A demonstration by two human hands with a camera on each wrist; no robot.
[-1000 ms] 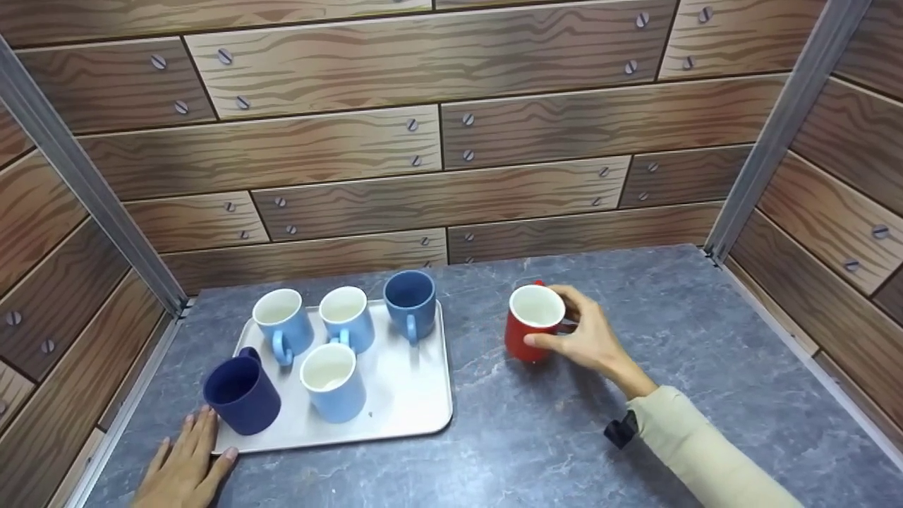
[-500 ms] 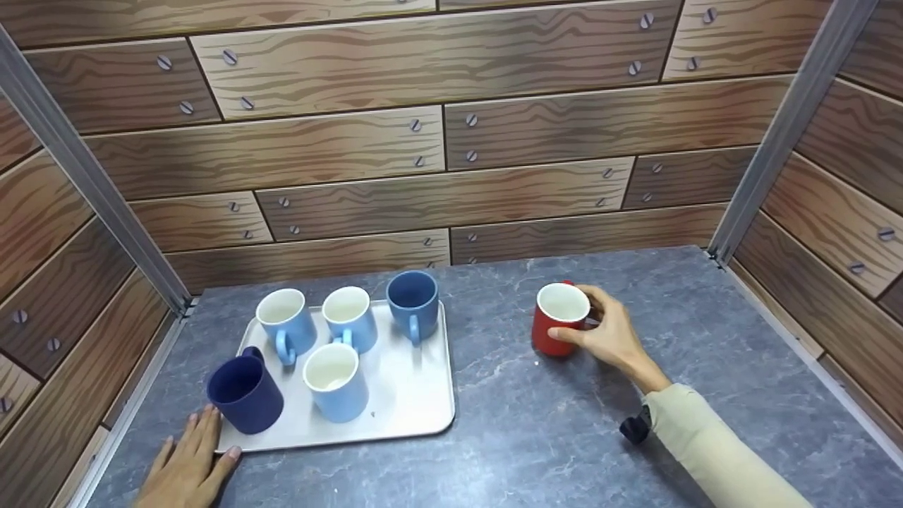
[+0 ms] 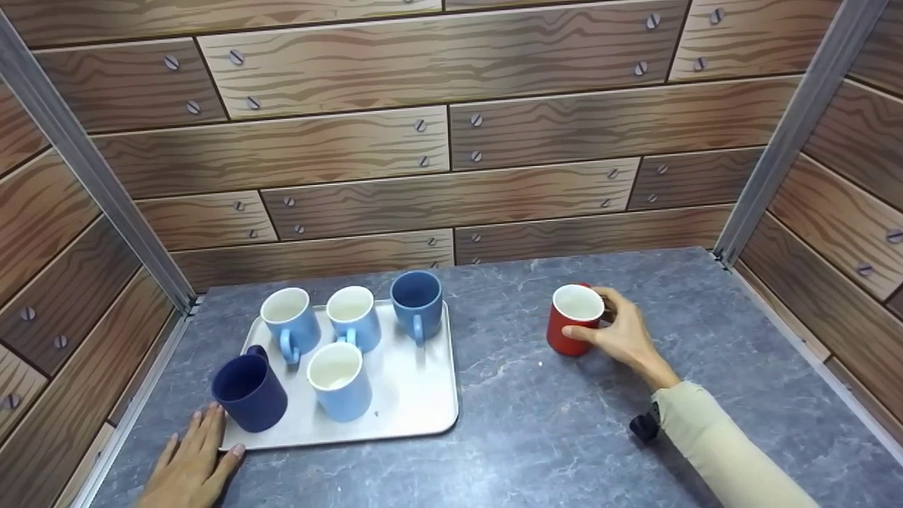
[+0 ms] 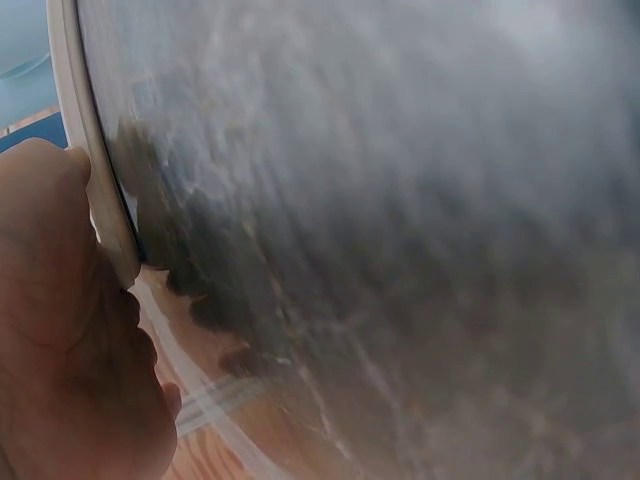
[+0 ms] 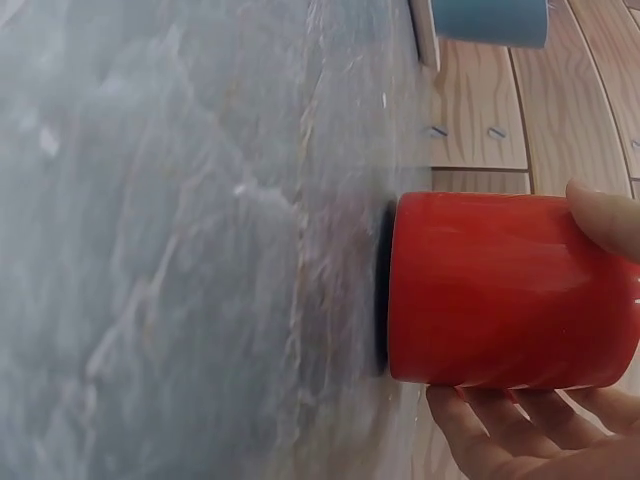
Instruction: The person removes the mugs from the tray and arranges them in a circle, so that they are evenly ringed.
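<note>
A red mug (image 3: 568, 337) with a white inside stands upright on the right half of the table. My right hand (image 3: 624, 335) grips it from the right, thumb on the near side and fingers round the far side; in the right wrist view the mug's base (image 5: 400, 290) is close to the tabletop. At the lower left, my left hand (image 3: 185, 458) lies with straight fingers against the near left corner of a white tray (image 3: 416, 395). On the tray, nearest that hand, is a dark navy mug (image 3: 257, 402).
The tray also bears light blue mugs, one at the front (image 3: 346, 395), one at back left (image 3: 300, 328) and one at back middle (image 3: 363, 328), plus a darker blue mug (image 3: 420, 310) at its back right corner. Wood-patterned walls (image 3: 367, 197) enclose the grey table (image 3: 522, 437).
My right hand has moved the red mug rightward, away from the tray. The left hand stays at the tray's corner.
</note>
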